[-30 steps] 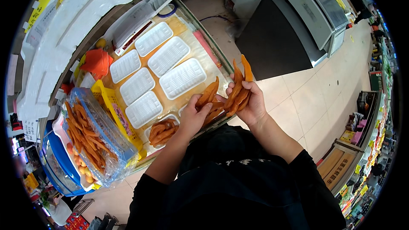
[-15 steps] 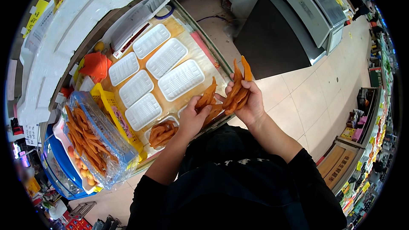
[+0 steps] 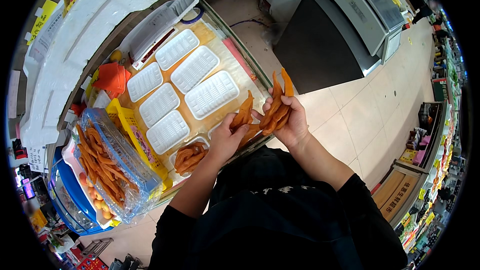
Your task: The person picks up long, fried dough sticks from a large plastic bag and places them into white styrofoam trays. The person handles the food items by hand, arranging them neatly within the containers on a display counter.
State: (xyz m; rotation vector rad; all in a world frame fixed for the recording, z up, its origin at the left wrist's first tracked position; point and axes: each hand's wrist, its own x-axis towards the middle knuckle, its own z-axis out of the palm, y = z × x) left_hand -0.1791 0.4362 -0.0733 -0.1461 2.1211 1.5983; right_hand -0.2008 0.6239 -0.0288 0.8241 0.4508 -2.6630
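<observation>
My right hand is closed round a bunch of orange-brown dried sweet potato strips, two of which stick up past the fingers. Close on its left, my left hand grips more dried sweet potato strips between thumb and fingers. Beneath the hands, a white tray is mostly hidden. A filled white tray of strips sits beside my left wrist. Several bare white plastic trays lie in rows on the table. At the left, a large heap of strips rests in a plastic-lined box.
A yellow basket stands between the trays and the lined box. Stacked trays and a tape roll are at the table's far end. A white foam slab borders the far left. A dark cabinet stands beyond the table.
My right hand and its strips have shifted down very slightly. Both hands keep their hold, and the trays stay where they were.
</observation>
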